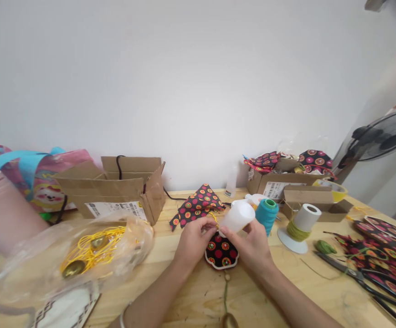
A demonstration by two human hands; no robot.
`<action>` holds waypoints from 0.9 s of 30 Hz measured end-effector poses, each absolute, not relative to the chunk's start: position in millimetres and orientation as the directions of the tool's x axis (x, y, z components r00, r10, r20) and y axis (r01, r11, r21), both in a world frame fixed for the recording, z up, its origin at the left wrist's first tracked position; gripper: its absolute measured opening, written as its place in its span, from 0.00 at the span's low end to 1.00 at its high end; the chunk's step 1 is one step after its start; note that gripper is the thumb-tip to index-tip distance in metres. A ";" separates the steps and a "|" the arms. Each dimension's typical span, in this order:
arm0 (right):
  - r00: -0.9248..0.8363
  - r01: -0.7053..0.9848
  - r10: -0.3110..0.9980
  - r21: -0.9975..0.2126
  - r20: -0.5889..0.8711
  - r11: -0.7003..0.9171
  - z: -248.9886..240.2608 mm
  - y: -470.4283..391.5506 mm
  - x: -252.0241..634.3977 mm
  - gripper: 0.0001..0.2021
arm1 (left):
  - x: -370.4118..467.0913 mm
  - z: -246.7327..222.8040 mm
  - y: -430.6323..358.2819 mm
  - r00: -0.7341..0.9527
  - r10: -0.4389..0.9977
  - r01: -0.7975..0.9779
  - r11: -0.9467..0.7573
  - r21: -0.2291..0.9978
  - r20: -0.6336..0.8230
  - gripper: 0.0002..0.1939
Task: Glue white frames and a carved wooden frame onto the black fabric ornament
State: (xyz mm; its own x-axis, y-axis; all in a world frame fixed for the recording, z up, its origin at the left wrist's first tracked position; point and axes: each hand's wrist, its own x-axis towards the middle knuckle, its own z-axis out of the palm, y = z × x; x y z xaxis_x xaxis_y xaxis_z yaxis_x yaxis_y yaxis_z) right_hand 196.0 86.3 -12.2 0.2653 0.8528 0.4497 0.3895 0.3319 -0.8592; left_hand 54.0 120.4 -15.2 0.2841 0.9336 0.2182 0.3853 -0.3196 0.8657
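My left hand is closed in a pinch at the top edge of a scalloped black fabric piece with a flower print and white trim. A yellow cord shows at its fingertips; the exact grip is partly hidden. My right hand is wrapped round a white plastic squeeze bottle, tilted with its narrow end low over the fabric piece's top. Below the piece hang a bead, a green cord and a brass-coloured bell. A folded patterned cloth lies just beyond my hands.
At left are a cardboard box, a pink tumbler and a plastic bag holding yellow cords and bells. To the right stand a teal thread spool and a green cord spool, with black scissors and fabric pieces beyond.
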 end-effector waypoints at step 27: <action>0.484 0.230 0.787 -0.924 0.382 0.307 6.4 84.4 203.0 0.15 | 43.0 8.4 115.5 0.654 0.700 0.602 -0.712 0.363 0.288 0.12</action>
State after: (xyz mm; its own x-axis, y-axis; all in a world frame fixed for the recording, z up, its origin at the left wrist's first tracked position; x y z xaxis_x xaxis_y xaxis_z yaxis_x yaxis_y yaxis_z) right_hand 203.0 84.4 6.4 0.4840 0.7873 0.3821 0.2299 0.3069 -0.9236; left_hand 43.0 115.5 8.4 0.6537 0.6997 0.2883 0.6018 -0.7116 0.3627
